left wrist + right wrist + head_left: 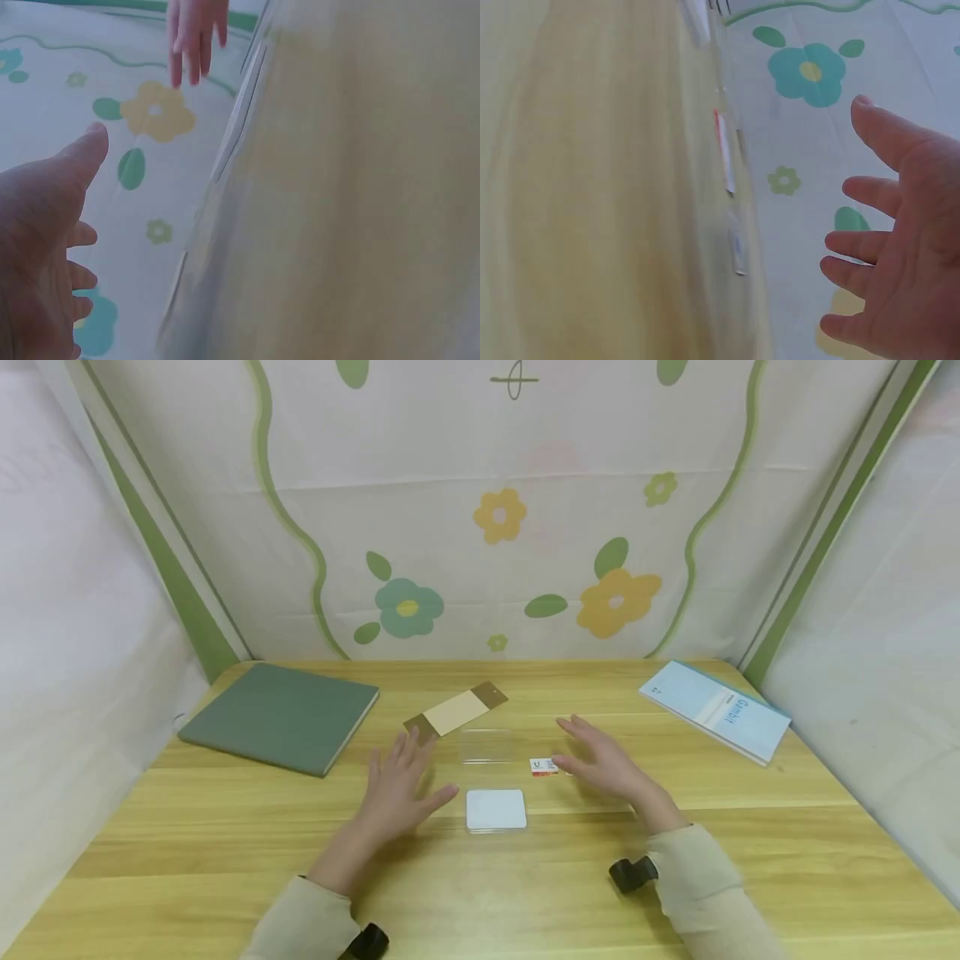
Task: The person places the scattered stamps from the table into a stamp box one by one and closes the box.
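Note:
Between the two hands, a clear flat case with a white card inside [496,810] lies on the wooden table. Behind it is a second transparent piece, like a clear lid [487,747]. A small white card with a red-orange edge [543,767] lies beside the right hand's fingertips, and a bit of another shows under that hand. My left hand [397,793] hovers with spread fingers near a brown and cream card strip [456,708], holding nothing. Fingers extended, my right hand [606,763] is also free of any object; the right wrist view shows the hand [900,247] from its palm side.
A dark green hardcover book [281,717] lies at the back left of the table [187,843]. At the back right is a light blue notebook [716,710] with a paper band. A white flowered curtain [450,460] stands behind the table, with white cloth at both sides.

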A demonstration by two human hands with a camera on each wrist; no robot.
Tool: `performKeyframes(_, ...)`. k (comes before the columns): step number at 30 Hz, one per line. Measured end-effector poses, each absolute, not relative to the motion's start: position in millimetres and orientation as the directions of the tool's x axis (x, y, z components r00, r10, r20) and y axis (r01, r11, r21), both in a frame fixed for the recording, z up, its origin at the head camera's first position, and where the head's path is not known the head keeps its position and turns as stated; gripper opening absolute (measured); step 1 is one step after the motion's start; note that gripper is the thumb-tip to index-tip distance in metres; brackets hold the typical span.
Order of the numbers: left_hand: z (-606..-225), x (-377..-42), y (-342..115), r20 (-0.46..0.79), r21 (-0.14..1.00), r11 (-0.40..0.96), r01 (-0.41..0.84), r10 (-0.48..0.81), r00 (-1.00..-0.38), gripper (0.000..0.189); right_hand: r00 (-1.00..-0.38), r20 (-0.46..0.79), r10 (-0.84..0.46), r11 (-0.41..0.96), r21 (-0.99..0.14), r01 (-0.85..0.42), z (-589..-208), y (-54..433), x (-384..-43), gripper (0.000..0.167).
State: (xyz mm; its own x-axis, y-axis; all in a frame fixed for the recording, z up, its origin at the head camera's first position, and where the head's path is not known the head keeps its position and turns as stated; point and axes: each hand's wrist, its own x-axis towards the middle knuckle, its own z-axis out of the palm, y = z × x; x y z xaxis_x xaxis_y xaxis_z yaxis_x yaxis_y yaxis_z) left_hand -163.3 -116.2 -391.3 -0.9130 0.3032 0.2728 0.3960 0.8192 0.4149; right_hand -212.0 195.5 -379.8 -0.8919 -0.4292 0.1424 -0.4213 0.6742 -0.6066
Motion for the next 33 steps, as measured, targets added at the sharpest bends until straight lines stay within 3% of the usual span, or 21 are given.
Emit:
performKeyframes(5,-407.3,-164.9,-107.5,0.301,0.474,0.754,0.454,0.345,-0.889,0.071,-0.883,0.15,-0.445,0.664,-0.606,-0.438,-395.5,190.9,-216.8,0.064)
performKeyframes(11,-422.4,-162.2,-101.0,0.254,0.513,0.716,0.473,0.4,-0.881,0.076,-0.884,0.175,-0.433,0.662,-0.605,-0.444,-413.1,189.1,-217.2,0.055)
performKeyframes(20,-435.5,-157.2,-97.7,0.215,0.46,0.755,0.468,0.416,-0.884,0.073,-0.893,0.262,-0.367,0.723,-0.523,-0.451,-433.6,183.7,-217.8,0.034)
performKeyframes(33,-434.1,-156.2,-97.9,0.225,0.439,0.761,0.477,0.421,-0.879,0.068,-0.891,0.314,-0.327,0.71,-0.541,-0.451,-432.0,180.4,-216.8,0.024)
